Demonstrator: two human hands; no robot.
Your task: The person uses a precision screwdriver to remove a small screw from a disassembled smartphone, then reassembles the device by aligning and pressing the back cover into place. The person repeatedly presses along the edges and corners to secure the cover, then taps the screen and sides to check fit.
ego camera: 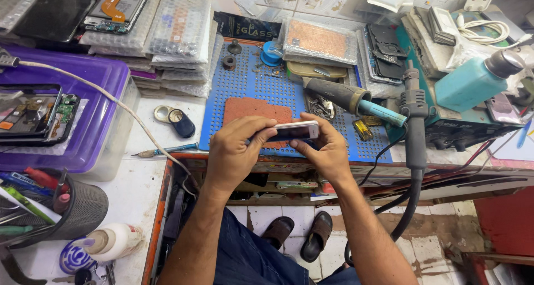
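Observation:
I hold a slim white phone (293, 131) edge-on between both hands, above the front of a blue perforated work mat (245, 90). My left hand (233, 151) grips its left end, fingers curled over the top edge. On the phone's right end sits my right hand (325, 151), thumb pressed along the near side. A reddish-brown pad (250, 108) lies on the mat just behind my hands.
A hot-air gun (410, 123) and a soldering handle (345, 96) rest at the right beside a teal station (445, 123) and a teal pump bottle (473, 82). At left are a purple box (83, 76) with an opened phone (39, 113), bubble-wrapped parts (178, 29), a screwdriver (167, 150), a loupe (177, 119), a tool cup (78, 207).

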